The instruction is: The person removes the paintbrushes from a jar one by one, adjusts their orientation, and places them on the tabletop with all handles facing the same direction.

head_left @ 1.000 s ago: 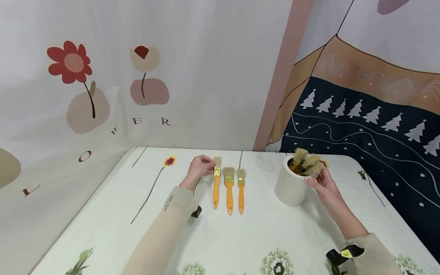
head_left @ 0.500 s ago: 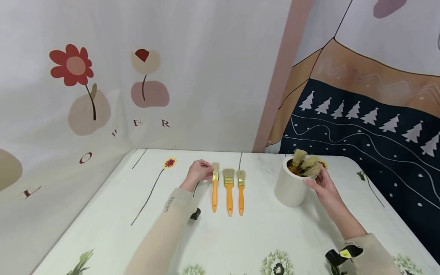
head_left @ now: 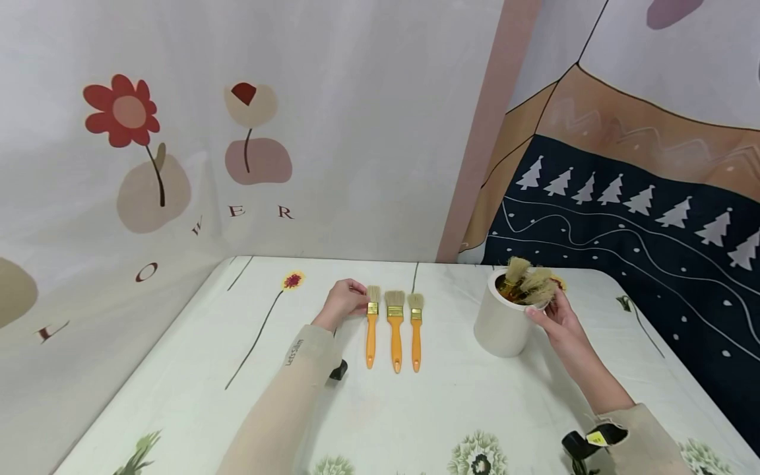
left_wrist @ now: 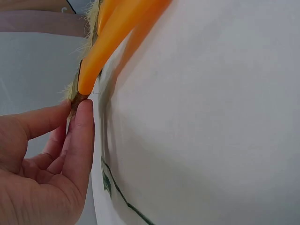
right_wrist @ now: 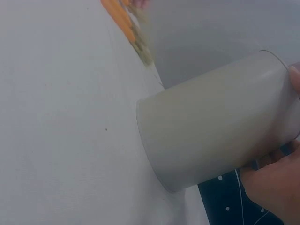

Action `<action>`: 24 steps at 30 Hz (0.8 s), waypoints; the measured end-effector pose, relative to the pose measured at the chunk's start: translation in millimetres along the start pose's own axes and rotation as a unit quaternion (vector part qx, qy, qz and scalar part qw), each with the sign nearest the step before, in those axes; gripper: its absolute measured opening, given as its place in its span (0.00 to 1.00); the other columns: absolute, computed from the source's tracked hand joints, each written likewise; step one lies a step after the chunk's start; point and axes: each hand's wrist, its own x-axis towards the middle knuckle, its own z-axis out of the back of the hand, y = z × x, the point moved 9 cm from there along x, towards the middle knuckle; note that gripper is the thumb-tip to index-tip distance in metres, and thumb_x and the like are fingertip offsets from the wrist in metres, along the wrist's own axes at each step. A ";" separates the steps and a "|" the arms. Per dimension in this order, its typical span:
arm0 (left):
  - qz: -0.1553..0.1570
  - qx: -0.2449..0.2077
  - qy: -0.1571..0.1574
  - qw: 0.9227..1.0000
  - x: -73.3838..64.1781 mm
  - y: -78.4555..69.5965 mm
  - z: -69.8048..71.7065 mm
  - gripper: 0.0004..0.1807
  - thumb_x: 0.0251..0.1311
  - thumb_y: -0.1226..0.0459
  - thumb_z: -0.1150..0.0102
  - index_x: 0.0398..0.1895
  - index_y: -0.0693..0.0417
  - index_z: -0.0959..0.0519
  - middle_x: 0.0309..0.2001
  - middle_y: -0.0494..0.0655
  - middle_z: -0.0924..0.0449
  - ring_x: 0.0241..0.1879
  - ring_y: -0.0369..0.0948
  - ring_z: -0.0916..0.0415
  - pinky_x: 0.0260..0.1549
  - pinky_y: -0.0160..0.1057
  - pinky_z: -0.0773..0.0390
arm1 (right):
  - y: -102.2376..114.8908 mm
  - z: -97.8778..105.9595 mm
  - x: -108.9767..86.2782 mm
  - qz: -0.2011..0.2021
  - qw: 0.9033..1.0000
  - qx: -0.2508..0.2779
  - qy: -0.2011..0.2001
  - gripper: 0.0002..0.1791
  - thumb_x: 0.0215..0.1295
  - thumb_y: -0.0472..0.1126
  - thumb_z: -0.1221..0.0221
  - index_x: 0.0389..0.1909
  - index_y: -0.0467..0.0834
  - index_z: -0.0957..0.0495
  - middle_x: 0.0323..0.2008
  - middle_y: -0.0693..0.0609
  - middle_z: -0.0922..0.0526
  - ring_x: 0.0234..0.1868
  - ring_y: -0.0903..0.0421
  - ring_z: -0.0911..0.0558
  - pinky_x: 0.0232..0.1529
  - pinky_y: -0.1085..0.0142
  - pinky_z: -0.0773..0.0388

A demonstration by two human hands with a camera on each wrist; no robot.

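Note:
My left hand [head_left: 344,300] pinches the leftmost paintbrush [head_left: 371,336] near its bristles, between thumb and fingers. In the left wrist view, the thumb and fingertips [left_wrist: 83,110] meet at the head of that brush, below its orange handle [left_wrist: 105,49]. Two more orange-handled paintbrushes, a wide one [head_left: 396,330] and a narrow one [head_left: 416,333], lie to its right, all bristles pointing away from me. My right hand [head_left: 561,323] grips the rim of a whitish cylindrical pot [head_left: 501,330], which stands upright and holds several brushes [head_left: 531,285] bristles up.
A white flower-printed cloth covers the table [head_left: 451,409]. Behind it hangs a pale printed curtain [head_left: 356,165], and a dark cloth with white trees [head_left: 623,218] hangs at the right. Black wrist devices [head_left: 338,369] show below each sleeve.
The leftmost brush has moved a little toward me and slightly left with my left hand, now nearly level with the other two. My right hand and the pot stay in place.

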 end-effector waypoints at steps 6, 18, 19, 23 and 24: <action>0.005 -0.001 0.003 1.000 3.6 0.3 -2.3 0.08 0.61 0.73 0.37 0.42 0.60 0.24 0.36 0.49 0.24 0.30 0.37 0.23 0.30 0.31 0.15 | 1.9 -0.3 0.7 0.003 1.000 0.009 0.004 0.52 0.76 0.47 0.47 0.78 0.53 0.81 0.79 0.53 0.81 0.79 0.50 0.79 0.79 0.47 0.70; -0.006 0.015 0.003 1.000 7.0 4.1 -0.4 0.13 0.61 0.75 0.38 0.48 0.60 0.25 0.45 0.54 0.23 0.40 0.43 0.22 0.37 0.33 0.14 | 4.1 0.5 0.8 0.006 1.000 0.015 0.006 0.52 0.76 0.46 0.47 0.78 0.55 0.80 0.79 0.53 0.81 0.79 0.51 0.78 0.79 0.48 0.70; -0.010 0.017 0.001 1.000 7.1 3.3 0.8 0.14 0.60 0.75 0.37 0.48 0.61 0.25 0.45 0.54 0.23 0.40 0.43 0.22 0.38 0.33 0.14 | 3.9 0.5 0.6 0.006 1.000 0.015 0.005 0.52 0.76 0.47 0.46 0.78 0.55 0.80 0.79 0.53 0.81 0.79 0.51 0.78 0.79 0.48 0.70; -0.027 0.026 -0.009 0.999 8.6 -0.8 6.9 0.13 0.58 0.76 0.36 0.46 0.62 0.24 0.44 0.55 0.21 0.36 0.41 0.23 0.37 0.35 0.14 | 2.3 0.2 -0.8 0.004 1.000 0.016 0.004 0.52 0.75 0.47 0.46 0.78 0.54 0.80 0.79 0.53 0.81 0.79 0.51 0.78 0.79 0.49 0.70; -0.030 0.026 -0.012 0.999 9.1 -1.7 8.2 0.13 0.57 0.77 0.37 0.45 0.62 0.23 0.43 0.54 0.20 0.35 0.41 0.23 0.38 0.35 0.14 | 1.5 0.0 -1.1 0.001 1.000 0.016 0.003 0.52 0.76 0.46 0.46 0.78 0.54 0.80 0.79 0.54 0.82 0.79 0.51 0.78 0.79 0.49 0.70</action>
